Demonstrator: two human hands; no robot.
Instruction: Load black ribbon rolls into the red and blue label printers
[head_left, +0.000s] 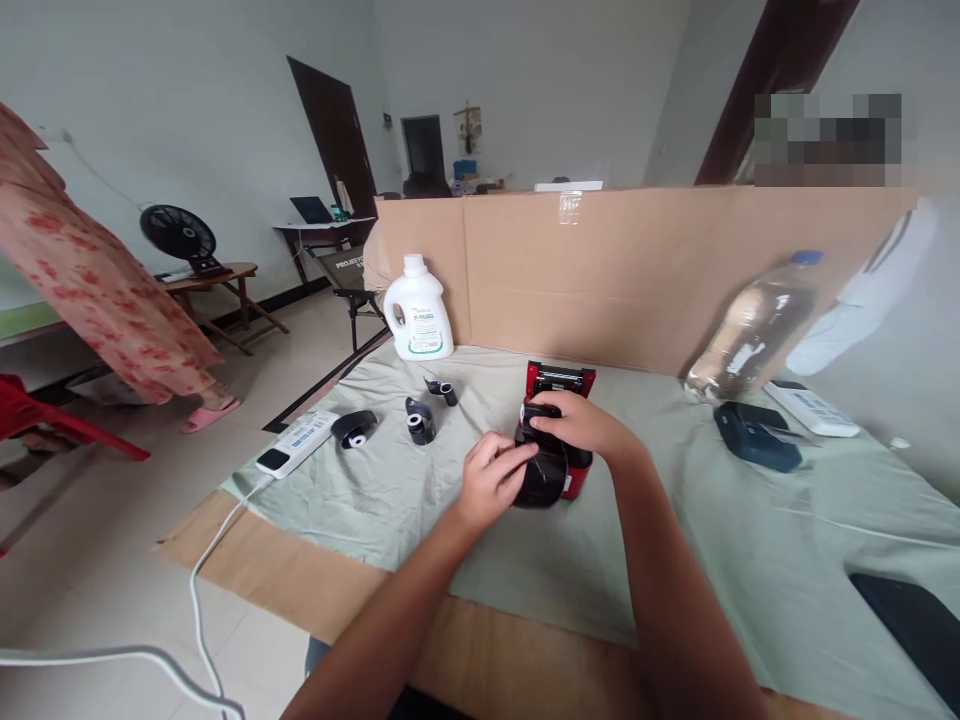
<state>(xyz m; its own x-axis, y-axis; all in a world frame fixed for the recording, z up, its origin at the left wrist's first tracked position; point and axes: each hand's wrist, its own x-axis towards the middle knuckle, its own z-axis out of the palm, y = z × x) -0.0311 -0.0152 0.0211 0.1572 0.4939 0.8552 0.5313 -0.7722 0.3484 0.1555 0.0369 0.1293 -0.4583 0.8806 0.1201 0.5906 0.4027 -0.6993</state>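
Note:
A red and black device [576, 476] stands on the green cloth in front of me, its red-framed top part with a dark roller tilted up at the back. My right hand [574, 422] is closed around a small black roll [529, 414] with a pale core, held over the device. Glossy black film [541, 482] hangs below it, in front of the device. My left hand [491, 480] is at the left of this film, fingers bent and the index finger stretched onto the black material. What its thumb pinches is hidden. Further left lie several more black rolls with loose ends, among them one roll [421, 424].
A white power strip [296, 445] with a cable lies at the left edge. A white detergent jug [420, 310] and a cardboard panel [585, 270] stand behind. To the right are a plastic bottle [757, 325], a dark blue case [757, 436] and a black flat object [915, 620].

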